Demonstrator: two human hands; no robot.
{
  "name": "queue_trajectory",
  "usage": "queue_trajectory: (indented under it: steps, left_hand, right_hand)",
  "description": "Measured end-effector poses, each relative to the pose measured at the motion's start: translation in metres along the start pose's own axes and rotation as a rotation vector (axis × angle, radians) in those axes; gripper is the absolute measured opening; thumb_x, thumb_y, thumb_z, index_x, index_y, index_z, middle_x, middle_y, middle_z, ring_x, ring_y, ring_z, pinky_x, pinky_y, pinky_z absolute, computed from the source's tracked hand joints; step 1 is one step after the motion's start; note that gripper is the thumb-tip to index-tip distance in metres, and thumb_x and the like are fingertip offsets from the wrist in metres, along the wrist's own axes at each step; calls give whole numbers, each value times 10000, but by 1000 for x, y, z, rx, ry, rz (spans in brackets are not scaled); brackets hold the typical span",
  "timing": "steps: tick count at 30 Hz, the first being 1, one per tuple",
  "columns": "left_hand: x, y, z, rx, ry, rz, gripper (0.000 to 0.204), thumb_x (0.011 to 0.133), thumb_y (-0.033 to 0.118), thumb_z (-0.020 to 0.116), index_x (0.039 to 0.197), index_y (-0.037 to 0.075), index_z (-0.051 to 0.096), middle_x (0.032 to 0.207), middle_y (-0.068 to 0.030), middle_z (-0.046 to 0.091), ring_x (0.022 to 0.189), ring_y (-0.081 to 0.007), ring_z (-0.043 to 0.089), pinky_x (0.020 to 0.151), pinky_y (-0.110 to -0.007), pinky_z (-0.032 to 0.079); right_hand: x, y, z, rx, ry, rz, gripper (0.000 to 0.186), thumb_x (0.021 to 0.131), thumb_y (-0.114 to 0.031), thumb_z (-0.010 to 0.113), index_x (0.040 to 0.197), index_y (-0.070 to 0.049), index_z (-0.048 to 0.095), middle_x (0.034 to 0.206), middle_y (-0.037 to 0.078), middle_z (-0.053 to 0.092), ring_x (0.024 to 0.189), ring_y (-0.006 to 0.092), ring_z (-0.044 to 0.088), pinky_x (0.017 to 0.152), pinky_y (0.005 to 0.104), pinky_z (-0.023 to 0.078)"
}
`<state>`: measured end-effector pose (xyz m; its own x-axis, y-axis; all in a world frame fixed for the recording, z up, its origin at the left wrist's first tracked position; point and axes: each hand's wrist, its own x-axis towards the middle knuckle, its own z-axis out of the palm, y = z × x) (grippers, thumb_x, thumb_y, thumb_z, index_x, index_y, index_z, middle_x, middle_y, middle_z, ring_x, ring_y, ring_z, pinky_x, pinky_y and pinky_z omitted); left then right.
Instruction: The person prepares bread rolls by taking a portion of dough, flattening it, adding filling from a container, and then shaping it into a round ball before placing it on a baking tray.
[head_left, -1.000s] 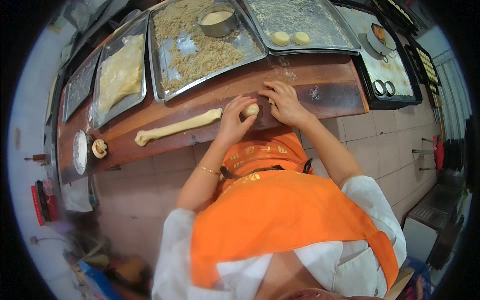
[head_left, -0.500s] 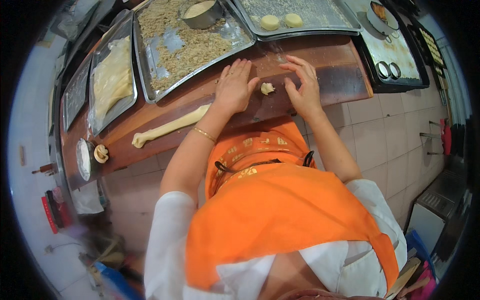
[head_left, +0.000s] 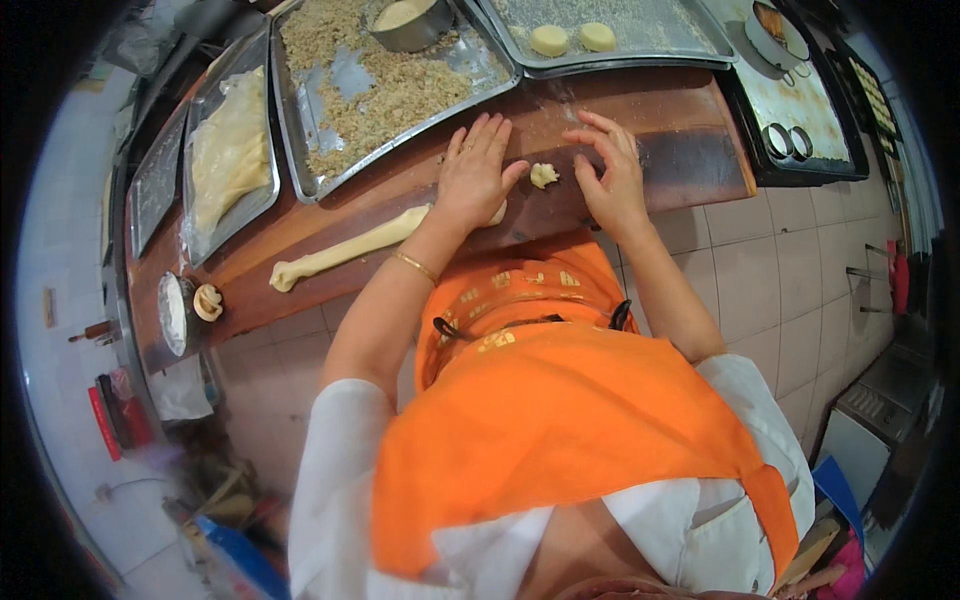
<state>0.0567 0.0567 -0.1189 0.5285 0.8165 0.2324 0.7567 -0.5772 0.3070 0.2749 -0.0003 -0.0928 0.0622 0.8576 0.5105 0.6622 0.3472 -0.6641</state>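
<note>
A long rope of pale dough (head_left: 350,248) lies slantwise along the near part of the wooden table. My left hand (head_left: 478,172) rests palm down over its right end, fingers stretched out, and a bit of dough shows beside the wrist. To the right of that hand sits a small torn lump of dough (head_left: 543,176). My right hand (head_left: 610,178) is on the lump's other side, apart from it, fingers loosely spread and holding nothing.
Behind my hands stand a metal tray (head_left: 303,186) of crumbly filling with a round tin (head_left: 412,28), and another tray (head_left: 640,62) with two pale dough discs. Leftward are a tray of covered dough (head_left: 230,150), a bowl of white powder (head_left: 174,314) and a dough twist (head_left: 208,302).
A rounded end of dough now shows beside my left hand, where it was hidden before. The whole view has shifted slightly; my right hand keeps nearly the same pose.
</note>
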Motion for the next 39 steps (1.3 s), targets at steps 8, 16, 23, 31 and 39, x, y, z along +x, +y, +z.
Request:
queue_trajectory:
  steps: [8,16,23,31,39]
  left_hand:
    - [-52,26,-37,-92,36,15,712,820,243,766,1412,39,426,1232,-207,521,1170,-426,490,1029,-460,394]
    - [-58,19,-39,-1393,72,-564,451,1027,357,453,1291,-6,491,1198,-159,615,1060,-313,621,874,-401,523]
    - [-42,32,-36,-2089,104,-638,548,1069,469,309,1338,15,458,1290,-145,582,1200,-249,571,989,-408,472]
    - [-45,39,-59,-1708,200,-616,494,1083,383,328,1349,-11,461,1336,-180,569,1237,-273,564,1007,-373,439]
    - [-64,30,-69,-1561,303,-616,470,1085,352,340,1296,-35,505,1244,-176,617,1193,-271,594,994,-362,455]
  right_hand:
    - [-5,-3,-9,274,-230,124,210,810,-38,643,1014,-72,680,970,92,629,871,237,642,720,317,518]
    - [9,-48,23,309,-396,-120,538,753,-148,778,1244,-58,578,1165,167,592,1077,345,579,927,421,484]
    - [28,-52,23,211,-405,-295,609,687,-144,811,1239,-48,571,1168,161,572,1120,373,542,967,446,448]
    - [120,44,-51,-38,-28,-37,521,755,-204,751,1220,-32,588,1189,199,611,1129,370,582,974,419,471]
    - [206,131,-80,-358,-403,299,415,753,-235,697,1135,-76,673,1129,195,682,1070,361,635,938,415,494]
